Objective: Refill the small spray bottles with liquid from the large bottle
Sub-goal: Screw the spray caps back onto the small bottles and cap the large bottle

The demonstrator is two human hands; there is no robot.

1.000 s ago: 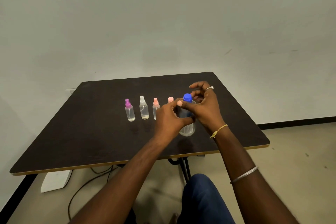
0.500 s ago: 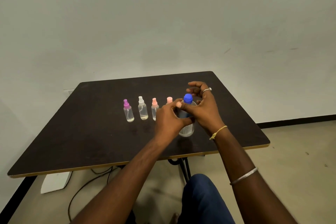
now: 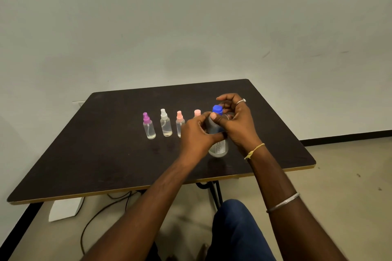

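Note:
A large clear bottle (image 3: 219, 147) with a blue cap (image 3: 217, 110) stands on the dark table (image 3: 106, 161). My left hand (image 3: 196, 134) wraps its body from the left. My right hand (image 3: 238, 122) is at the neck and cap from the right, thumb against the bottle just under the cap. To the left, small clear spray bottles stand in a row: one with a purple top (image 3: 148, 126), one with a white top (image 3: 165, 123), one with a salmon top (image 3: 179, 122), and a pink-topped one (image 3: 197, 112) mostly hidden behind my left hand.
The table's front edge (image 3: 148, 186) runs close to my knee (image 3: 235, 229). A white wall stands right behind the table. Cables and a white box (image 3: 63, 210) lie on the floor beneath it.
Both hands stay on the large bottle; the right fingers have shifted slightly around the blue cap. The bottle has not moved.

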